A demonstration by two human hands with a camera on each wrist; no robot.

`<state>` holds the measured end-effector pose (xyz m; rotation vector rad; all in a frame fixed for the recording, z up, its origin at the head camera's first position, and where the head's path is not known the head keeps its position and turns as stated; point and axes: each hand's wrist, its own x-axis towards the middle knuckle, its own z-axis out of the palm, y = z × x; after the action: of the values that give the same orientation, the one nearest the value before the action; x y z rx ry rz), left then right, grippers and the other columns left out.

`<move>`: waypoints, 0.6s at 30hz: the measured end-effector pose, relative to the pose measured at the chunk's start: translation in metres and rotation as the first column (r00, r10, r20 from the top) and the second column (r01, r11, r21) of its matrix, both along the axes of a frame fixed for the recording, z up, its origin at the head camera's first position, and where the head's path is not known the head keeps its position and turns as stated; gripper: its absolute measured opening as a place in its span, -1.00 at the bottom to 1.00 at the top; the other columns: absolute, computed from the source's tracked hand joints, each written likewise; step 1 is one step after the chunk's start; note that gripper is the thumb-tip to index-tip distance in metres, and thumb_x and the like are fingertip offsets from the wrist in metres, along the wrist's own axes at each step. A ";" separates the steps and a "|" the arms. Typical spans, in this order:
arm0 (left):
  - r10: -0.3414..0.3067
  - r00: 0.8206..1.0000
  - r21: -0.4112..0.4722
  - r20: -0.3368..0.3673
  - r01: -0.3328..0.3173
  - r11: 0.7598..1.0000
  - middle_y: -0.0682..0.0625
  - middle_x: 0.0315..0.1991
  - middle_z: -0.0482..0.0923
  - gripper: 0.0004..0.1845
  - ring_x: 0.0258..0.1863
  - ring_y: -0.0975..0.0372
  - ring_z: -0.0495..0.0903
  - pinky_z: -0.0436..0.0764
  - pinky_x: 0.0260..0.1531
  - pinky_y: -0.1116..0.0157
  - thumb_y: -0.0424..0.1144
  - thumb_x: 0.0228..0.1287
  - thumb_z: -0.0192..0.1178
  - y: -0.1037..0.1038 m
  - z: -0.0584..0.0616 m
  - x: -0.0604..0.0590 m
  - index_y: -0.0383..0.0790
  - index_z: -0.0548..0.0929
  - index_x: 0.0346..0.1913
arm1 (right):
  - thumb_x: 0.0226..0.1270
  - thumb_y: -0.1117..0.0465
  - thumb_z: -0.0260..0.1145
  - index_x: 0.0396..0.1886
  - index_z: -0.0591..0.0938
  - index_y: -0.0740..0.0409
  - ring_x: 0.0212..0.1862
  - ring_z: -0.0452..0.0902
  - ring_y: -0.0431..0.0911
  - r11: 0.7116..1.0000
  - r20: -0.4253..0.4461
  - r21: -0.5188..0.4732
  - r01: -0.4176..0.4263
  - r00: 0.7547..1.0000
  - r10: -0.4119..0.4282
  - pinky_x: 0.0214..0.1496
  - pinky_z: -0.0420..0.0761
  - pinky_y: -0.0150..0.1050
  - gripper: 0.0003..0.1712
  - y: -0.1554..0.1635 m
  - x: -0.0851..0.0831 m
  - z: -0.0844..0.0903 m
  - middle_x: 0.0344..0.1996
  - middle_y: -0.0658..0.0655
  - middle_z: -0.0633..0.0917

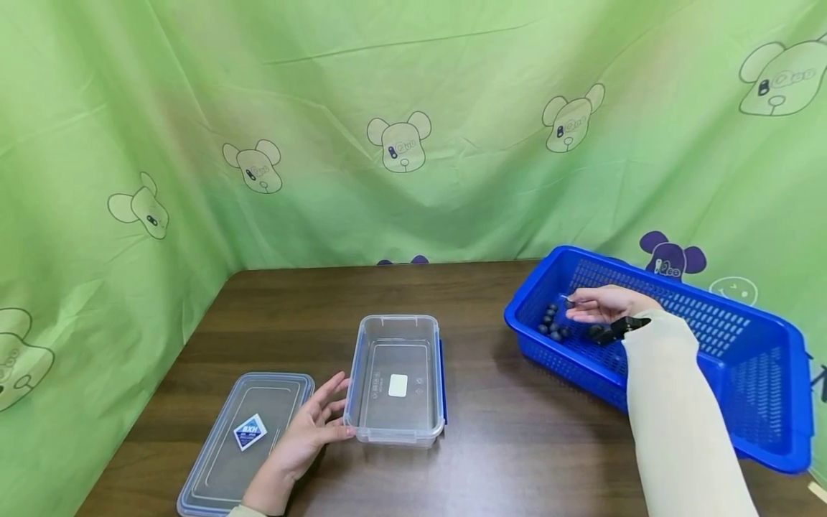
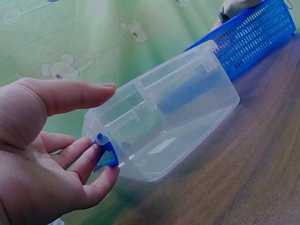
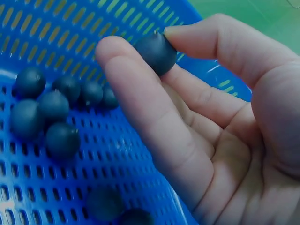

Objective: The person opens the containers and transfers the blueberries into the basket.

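In the right wrist view, my right hand (image 3: 201,108) pinches one dark blueberry (image 3: 157,54) between thumb and fingertips. This hand is inside a blue perforated basket (image 1: 549,359), over its left end. Several more blueberries (image 3: 63,140) lie on the basket floor below the fingers. My left hand (image 1: 310,431) touches the left side of a clear plastic container (image 1: 413,413), thumb near its front corner. Seen from the left wrist, the fingertips rest against a blue latch (image 2: 110,157) on that side, while the thumb stretches along by the rim. Only a white label shows inside the container.
A clear lid (image 1: 281,402) with a blue edge and a diamond-shaped sticker (image 1: 250,431) lies flat to the left, partly behind the left forearm. The wooden table (image 1: 310,309) meets a green printed curtain (image 1: 323,215) at the back.
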<state>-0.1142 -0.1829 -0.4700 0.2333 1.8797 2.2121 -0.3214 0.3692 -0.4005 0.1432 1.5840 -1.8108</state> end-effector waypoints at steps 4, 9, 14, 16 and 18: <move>0.001 1.000 0.003 0.005 -0.001 1.000 -0.43 0.49 -0.02 0.04 0.19 0.10 0.37 0.51 0.07 0.32 -0.62 -0.01 0.31 0.000 0.000 0.000 -0.51 -0.05 0.52 | 0.55 0.34 -0.06 -0.34 0.69 0.23 -0.25 0.74 -0.08 0.999 0.040 0.049 0.020 0.999 -0.022 0.00 0.62 -0.32 -0.61 0.002 -0.001 -0.008 -0.35 0.22 0.75; 0.003 1.000 0.001 0.008 -0.003 1.000 -0.43 0.49 -0.02 0.04 0.19 0.10 0.37 0.51 0.07 0.31 -0.62 -0.01 0.31 -0.001 0.001 0.001 -0.51 -0.05 0.52 | 0.52 0.35 0.01 -0.38 0.69 0.25 -0.34 0.74 -0.09 0.984 0.056 0.172 0.045 0.997 -0.055 -0.11 0.66 -0.33 -0.65 0.002 0.002 -0.015 -0.44 0.22 0.75; 0.001 1.000 0.008 0.013 -0.001 1.000 -0.43 0.49 -0.02 0.04 0.20 0.08 0.36 0.51 0.07 0.32 -0.62 0.00 0.32 -0.001 0.002 0.001 -0.51 -0.06 0.52 | 0.53 0.34 0.04 -0.38 0.71 0.26 -0.39 0.74 -0.11 0.975 0.045 0.219 0.044 0.997 -0.055 -0.18 0.67 -0.34 -0.65 -0.001 0.009 -0.014 -0.47 0.20 0.75; -0.001 1.000 0.009 0.012 0.001 1.000 -0.43 0.49 -0.02 0.04 0.21 0.08 0.36 0.51 0.08 0.32 -0.62 0.00 0.32 -0.001 0.002 0.001 -0.51 -0.06 0.52 | 0.53 0.34 0.05 -0.38 0.71 0.26 -0.39 0.74 -0.12 0.975 0.058 0.218 0.044 0.997 -0.057 -0.18 0.67 -0.34 -0.66 -0.001 0.009 -0.014 -0.47 0.19 0.76; -0.001 1.000 0.006 0.006 0.001 1.000 -0.43 0.49 -0.02 0.04 0.21 0.08 0.36 0.50 0.09 0.31 -0.62 0.00 0.32 -0.001 0.002 0.000 -0.52 -0.06 0.52 | 0.54 0.34 0.06 -0.38 0.71 0.26 -0.39 0.74 -0.12 0.974 0.063 0.222 0.038 0.997 -0.054 -0.18 0.67 -0.34 -0.66 -0.001 0.009 -0.013 -0.47 0.19 0.76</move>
<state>-0.1137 -0.1835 -0.4682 0.2285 1.8700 2.2156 -0.3125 0.3680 -0.4138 0.3445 1.7417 -1.6419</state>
